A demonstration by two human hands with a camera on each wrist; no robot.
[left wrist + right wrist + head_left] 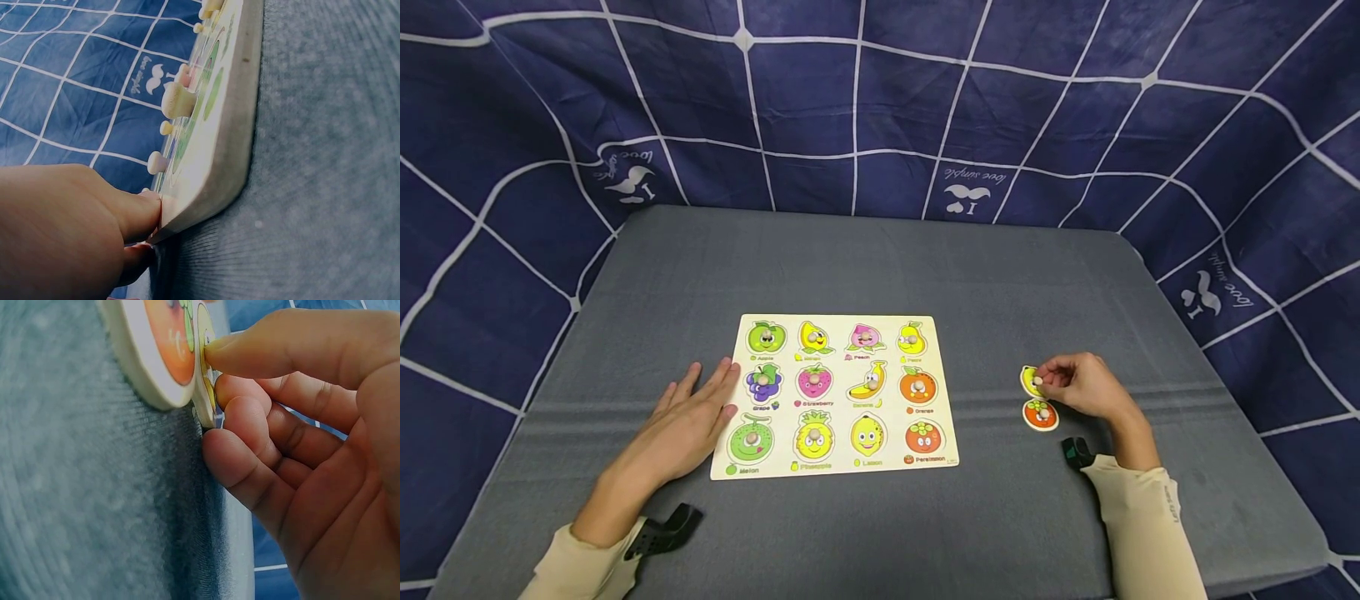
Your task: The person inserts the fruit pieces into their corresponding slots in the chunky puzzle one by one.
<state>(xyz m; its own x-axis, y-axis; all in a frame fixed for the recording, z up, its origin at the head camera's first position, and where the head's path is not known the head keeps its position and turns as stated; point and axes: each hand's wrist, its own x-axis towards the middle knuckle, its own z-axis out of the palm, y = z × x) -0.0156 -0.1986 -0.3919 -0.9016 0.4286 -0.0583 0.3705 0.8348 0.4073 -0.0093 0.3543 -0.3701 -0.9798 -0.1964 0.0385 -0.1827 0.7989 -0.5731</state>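
Note:
A pale wooden fruit puzzle board [837, 390] lies flat on the grey surface. Beside its left edge rests my left hand [685, 421], fingers spread and straight; the thumb touches the board's edge in the left wrist view. Off to the right, my right hand [1088, 385] pinches the knob of a yellow lemon puzzle piece [1027, 381] between thumb and fingers. Just in front of that piece lies an orange-red persimmon puzzle piece [1041, 416], also knobbed. The fingertips partly cover the lemon piece. On the board, the lemon and persimmon pictures show no knobs, while the other fruits have them.
The grey padded table [880, 542] runs under everything. Dark blue cloth [895, 108] with white grid lines hangs behind and along both sides. Black straps are worn on both wrists, over cream sleeves [1142, 517].

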